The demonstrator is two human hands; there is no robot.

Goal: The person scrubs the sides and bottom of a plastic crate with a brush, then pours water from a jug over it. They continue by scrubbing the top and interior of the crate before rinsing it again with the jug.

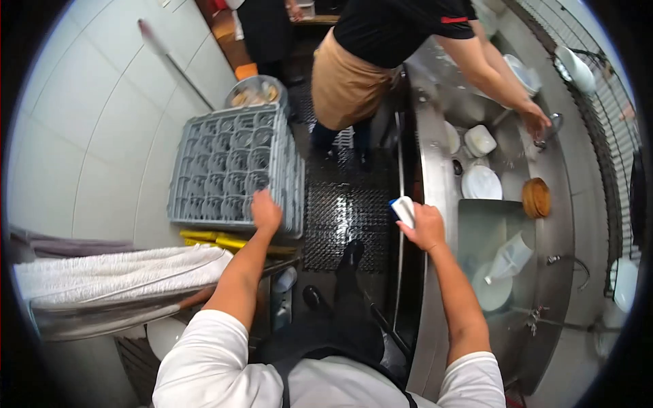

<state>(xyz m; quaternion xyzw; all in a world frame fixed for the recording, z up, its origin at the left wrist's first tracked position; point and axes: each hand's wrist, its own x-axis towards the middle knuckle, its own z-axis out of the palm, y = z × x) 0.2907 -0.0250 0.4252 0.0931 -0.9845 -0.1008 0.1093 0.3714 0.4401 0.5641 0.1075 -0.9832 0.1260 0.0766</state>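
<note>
Well, our right hand (pixel 427 228) grips a white item (pixel 405 211) at 1 o'clock; our curled left hand (pixel 266 212), hold unclear, should steady the rack (pixel 178 173) at 11.

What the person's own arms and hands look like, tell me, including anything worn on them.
The left hand and the right hand are both bare, with no gloves, and no watch or bracelet shows at either wrist. The left sleeve and the right sleeve are short, white and loose, with no markings visible.
</note>
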